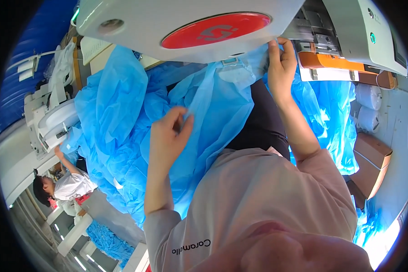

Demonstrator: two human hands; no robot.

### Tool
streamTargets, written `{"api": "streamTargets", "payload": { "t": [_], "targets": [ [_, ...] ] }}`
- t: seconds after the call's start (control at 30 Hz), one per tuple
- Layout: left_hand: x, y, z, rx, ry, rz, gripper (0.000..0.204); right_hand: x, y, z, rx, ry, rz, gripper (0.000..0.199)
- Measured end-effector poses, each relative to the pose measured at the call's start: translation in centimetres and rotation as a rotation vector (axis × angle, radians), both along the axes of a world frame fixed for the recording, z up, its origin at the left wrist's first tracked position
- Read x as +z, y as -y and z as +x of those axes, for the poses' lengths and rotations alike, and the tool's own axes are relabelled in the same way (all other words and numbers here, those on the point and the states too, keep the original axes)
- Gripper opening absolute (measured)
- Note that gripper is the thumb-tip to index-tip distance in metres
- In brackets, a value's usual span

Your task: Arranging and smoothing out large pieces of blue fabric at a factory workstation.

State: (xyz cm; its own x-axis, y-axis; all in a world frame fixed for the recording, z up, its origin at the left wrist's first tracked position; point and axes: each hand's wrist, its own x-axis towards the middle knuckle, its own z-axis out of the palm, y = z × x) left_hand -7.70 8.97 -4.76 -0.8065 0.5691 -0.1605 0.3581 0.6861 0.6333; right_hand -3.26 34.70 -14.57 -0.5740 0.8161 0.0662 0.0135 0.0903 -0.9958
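A white sewing machine head (pixel 136 22) with a red oval badge fills the top of the view. Thin blue fabric (pixel 213 109) runs from beneath it over my lap, spreading left in a large crumpled heap. My left hand (pixel 167 136) hovers over this fabric, fingers loosely bent, thumb and forefinger apart; its fingertips are slightly blurred. Beside the machine's lower right edge is my right hand (pixel 283 68), thumb and forefinger bent together in a pinch next to the translucent fabric edge. Whatever lies between those fingertips is too small to make out.
A second machine unit (pixel 367 36) with a green-lit button stands at right above an orange part (pixel 326 61). More blue fabric (pixel 324 122) hangs below, near a cardboard box (pixel 371 163). At left, another person (pixel 70 181) works at a sewing machine (pixel 50 118).
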Motion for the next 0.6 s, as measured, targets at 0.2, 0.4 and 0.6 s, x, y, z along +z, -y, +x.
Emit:
{"api": "streamTargets", "payload": {
  "t": [0.2,0.4,0.6],
  "targets": [
    [0.7,3.3,-0.2,-0.013,-0.064,-0.368,0.007,0.4,-0.7,-0.5,0.007,-0.075,0.104,0.012],
    [-2.3,4.1,-3.3,0.205,-0.473,-0.390,0.021,0.8,-0.4,-0.4,0.072,-0.155,0.092,0.019],
    [-0.9,10.6,-2.3,0.160,-0.607,-0.283,0.020,1.8,0.3,0.5,0.145,0.002,0.218,0.026]
  ]
}}
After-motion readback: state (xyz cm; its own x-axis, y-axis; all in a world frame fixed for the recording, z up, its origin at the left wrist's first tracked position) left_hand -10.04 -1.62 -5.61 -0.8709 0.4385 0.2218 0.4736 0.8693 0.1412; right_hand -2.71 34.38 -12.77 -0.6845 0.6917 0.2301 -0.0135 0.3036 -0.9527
